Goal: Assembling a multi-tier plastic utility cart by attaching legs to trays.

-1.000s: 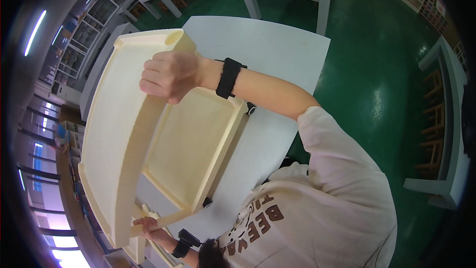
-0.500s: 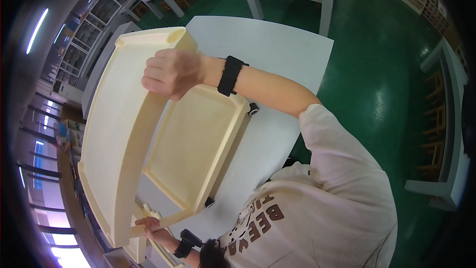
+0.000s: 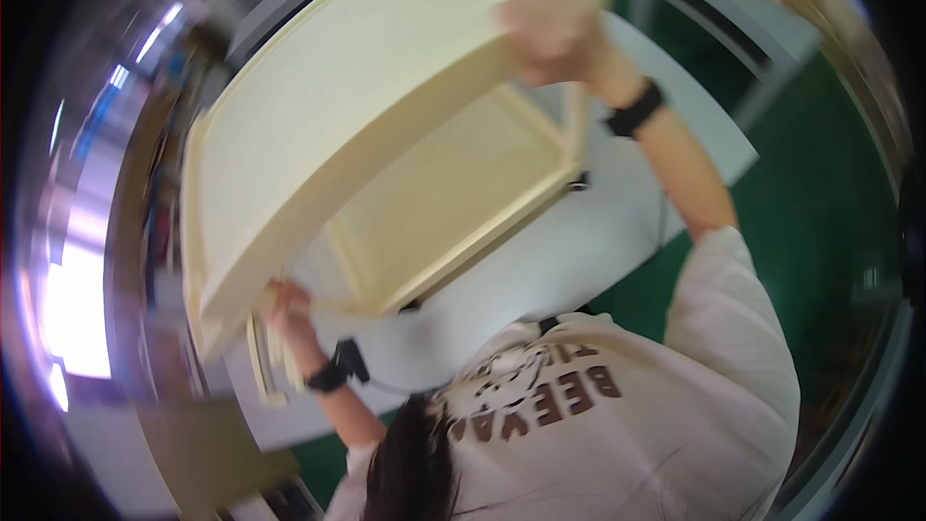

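1. Left hand (image 3: 280,304): low at the left, fingers closed around the lower corner of the cream plastic panel (image 3: 386,125); black band on the wrist.
2. Cream plastic panel: 1 large moulded piece with a recessed frame, held tilted in the air above the white table (image 3: 627,232), clear of its top.
3. Right hand (image 3: 550,29): high at the right, fingers clamped over the panel's upper corner, blurred.
4. Green floor (image 3: 820,183): beyond the table.

Step in hand, as I judge it: carrying and turning the panel with 2 hands. Any next move calls for both grips kept firm and the low corner kept off the table edge.
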Action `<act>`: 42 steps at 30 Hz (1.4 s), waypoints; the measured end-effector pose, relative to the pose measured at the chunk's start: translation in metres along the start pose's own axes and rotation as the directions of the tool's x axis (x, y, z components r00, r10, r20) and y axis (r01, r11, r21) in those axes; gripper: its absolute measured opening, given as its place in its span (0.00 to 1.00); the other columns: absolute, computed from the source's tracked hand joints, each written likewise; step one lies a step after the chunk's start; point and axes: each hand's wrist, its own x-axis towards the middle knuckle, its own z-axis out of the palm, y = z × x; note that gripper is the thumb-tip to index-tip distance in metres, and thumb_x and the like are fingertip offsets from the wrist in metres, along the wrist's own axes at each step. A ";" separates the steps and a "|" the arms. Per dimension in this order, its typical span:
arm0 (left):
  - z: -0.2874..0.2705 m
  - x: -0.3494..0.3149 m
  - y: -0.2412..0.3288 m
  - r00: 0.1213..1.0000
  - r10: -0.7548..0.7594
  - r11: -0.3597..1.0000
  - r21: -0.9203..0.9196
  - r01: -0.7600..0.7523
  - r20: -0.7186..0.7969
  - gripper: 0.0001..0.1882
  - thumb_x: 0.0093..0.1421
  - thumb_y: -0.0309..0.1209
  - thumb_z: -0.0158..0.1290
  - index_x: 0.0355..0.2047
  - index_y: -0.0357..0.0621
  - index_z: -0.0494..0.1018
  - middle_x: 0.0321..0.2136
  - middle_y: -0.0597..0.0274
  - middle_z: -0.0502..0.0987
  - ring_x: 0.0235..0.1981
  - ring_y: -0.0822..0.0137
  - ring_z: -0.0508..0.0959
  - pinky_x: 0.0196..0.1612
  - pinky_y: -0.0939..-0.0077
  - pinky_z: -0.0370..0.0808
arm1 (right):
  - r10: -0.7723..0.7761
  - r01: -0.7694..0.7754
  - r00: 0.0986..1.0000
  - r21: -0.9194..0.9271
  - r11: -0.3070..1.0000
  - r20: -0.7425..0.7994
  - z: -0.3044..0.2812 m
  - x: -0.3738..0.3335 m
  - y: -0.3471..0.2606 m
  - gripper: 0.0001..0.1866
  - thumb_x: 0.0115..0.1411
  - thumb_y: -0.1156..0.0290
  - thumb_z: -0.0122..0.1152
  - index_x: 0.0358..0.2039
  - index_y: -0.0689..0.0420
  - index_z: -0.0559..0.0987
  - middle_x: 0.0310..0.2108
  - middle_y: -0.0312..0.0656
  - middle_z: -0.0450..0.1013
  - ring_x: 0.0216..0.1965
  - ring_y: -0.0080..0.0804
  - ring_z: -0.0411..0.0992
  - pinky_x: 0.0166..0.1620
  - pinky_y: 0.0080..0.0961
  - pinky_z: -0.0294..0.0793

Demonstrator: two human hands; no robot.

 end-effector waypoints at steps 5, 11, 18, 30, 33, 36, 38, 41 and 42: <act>0.055 -0.002 0.023 0.953 0.260 0.951 0.131 -0.281 0.156 0.17 0.47 0.37 0.48 0.33 0.37 0.63 0.21 0.56 0.69 0.21 0.66 0.68 0.26 0.74 0.65 | 0.033 -0.028 0.998 -0.090 0.996 0.055 -0.004 -0.014 0.009 0.17 0.34 0.70 0.52 0.29 0.60 0.70 0.26 0.45 0.69 0.28 0.41 0.69 0.33 0.29 0.69; 0.055 -0.009 0.036 0.958 0.254 0.967 -0.036 -0.251 0.131 0.22 0.53 0.47 0.41 0.35 0.37 0.63 0.22 0.58 0.69 0.23 0.65 0.68 0.28 0.73 0.64 | 0.014 -0.010 0.997 -0.055 0.998 0.080 -0.006 -0.014 -0.005 0.20 0.30 0.79 0.52 0.30 0.60 0.68 0.22 0.45 0.67 0.23 0.40 0.67 0.27 0.26 0.68; 0.046 -0.004 0.029 0.964 0.166 0.986 -0.061 -0.157 0.206 0.32 0.49 0.61 0.36 0.37 0.44 0.64 0.24 0.63 0.69 0.24 0.67 0.67 0.27 0.74 0.63 | 0.011 -0.008 0.995 -0.030 1.000 0.099 -0.001 -0.018 -0.001 0.21 0.30 0.80 0.51 0.31 0.60 0.67 0.21 0.45 0.66 0.22 0.41 0.67 0.26 0.26 0.68; 0.039 0.002 0.024 0.974 0.177 0.970 -0.195 -0.148 0.142 0.27 0.51 0.55 0.41 0.39 0.43 0.63 0.26 0.62 0.69 0.25 0.68 0.67 0.26 0.74 0.62 | -0.002 0.001 0.999 0.024 1.000 0.052 0.000 -0.010 -0.004 0.19 0.30 0.80 0.52 0.29 0.61 0.68 0.19 0.45 0.66 0.21 0.40 0.67 0.24 0.26 0.67; 0.044 0.000 0.026 0.988 0.135 0.963 -0.244 -0.113 0.076 0.28 0.51 0.57 0.38 0.37 0.45 0.65 0.23 0.62 0.67 0.22 0.67 0.62 0.29 0.74 0.57 | 0.008 -0.010 0.998 0.031 0.999 0.062 -0.001 -0.009 -0.005 0.19 0.29 0.80 0.52 0.29 0.60 0.68 0.19 0.45 0.66 0.20 0.39 0.66 0.24 0.25 0.67; 0.051 -0.003 0.034 0.997 0.052 0.959 -0.281 -0.032 0.062 0.28 0.50 0.57 0.40 0.37 0.46 0.65 0.23 0.61 0.67 0.22 0.66 0.62 0.30 0.74 0.57 | 0.008 -0.009 0.999 0.019 1.000 0.032 -0.002 -0.008 -0.006 0.18 0.29 0.79 0.52 0.28 0.60 0.69 0.19 0.45 0.66 0.20 0.39 0.67 0.24 0.25 0.67; 0.047 -0.002 0.033 0.993 0.070 0.960 -0.277 -0.040 0.098 0.27 0.50 0.57 0.40 0.38 0.46 0.65 0.23 0.61 0.67 0.22 0.67 0.62 0.30 0.74 0.57 | 0.001 -0.001 0.999 0.011 1.000 0.032 -0.003 -0.008 -0.007 0.18 0.29 0.79 0.52 0.28 0.61 0.69 0.19 0.45 0.66 0.20 0.39 0.67 0.24 0.24 0.67; 0.043 0.000 0.027 0.987 0.091 0.957 -0.284 -0.050 0.133 0.28 0.50 0.56 0.42 0.39 0.46 0.65 0.24 0.61 0.68 0.23 0.67 0.62 0.30 0.74 0.57 | -0.008 0.008 1.000 0.009 1.000 0.015 -0.002 -0.010 -0.005 0.17 0.29 0.79 0.53 0.27 0.61 0.70 0.19 0.45 0.66 0.21 0.39 0.67 0.24 0.24 0.68; 0.041 -0.001 0.026 0.987 0.098 0.954 -0.295 -0.057 0.129 0.28 0.50 0.56 0.42 0.39 0.45 0.65 0.24 0.61 0.68 0.23 0.68 0.62 0.30 0.75 0.57 | -0.008 0.008 1.000 0.010 1.000 0.016 -0.003 -0.010 -0.005 0.17 0.29 0.79 0.53 0.27 0.61 0.70 0.19 0.45 0.66 0.21 0.39 0.67 0.24 0.24 0.68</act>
